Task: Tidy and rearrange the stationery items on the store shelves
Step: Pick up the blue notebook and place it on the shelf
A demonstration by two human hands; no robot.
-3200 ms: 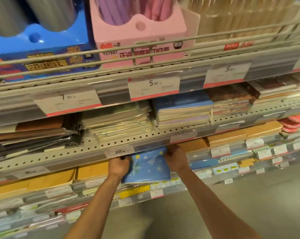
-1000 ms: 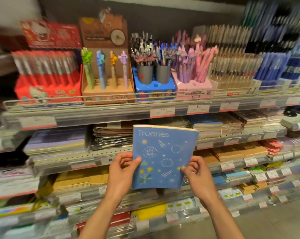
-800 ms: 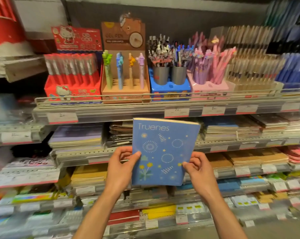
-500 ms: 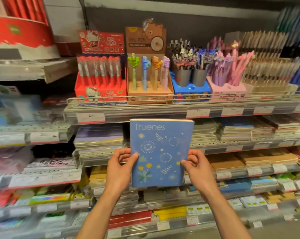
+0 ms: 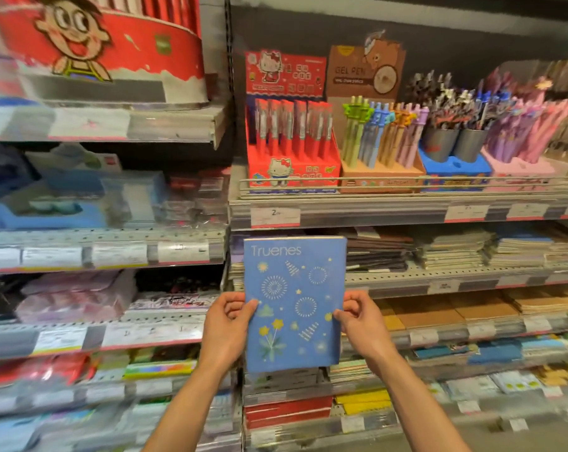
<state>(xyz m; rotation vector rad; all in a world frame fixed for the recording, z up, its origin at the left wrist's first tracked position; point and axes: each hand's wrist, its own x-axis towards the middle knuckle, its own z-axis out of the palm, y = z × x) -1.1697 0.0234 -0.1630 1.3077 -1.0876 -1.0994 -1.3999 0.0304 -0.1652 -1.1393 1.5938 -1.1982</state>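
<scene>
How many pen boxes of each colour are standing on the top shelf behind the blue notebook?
Red box: 1
Tan box: 1
Blue box: 1
Pink box: 1
Total: 4 that can be seen clearly; farther right the shelf is too blurred to tell.

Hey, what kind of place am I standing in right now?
Most likely a shop's stationery aisle. White price labels with red edges line the grey metal shelves, a red cardboard display box of pens stands on one, and both hands hold a blue "Truenes" notebook.
</scene>
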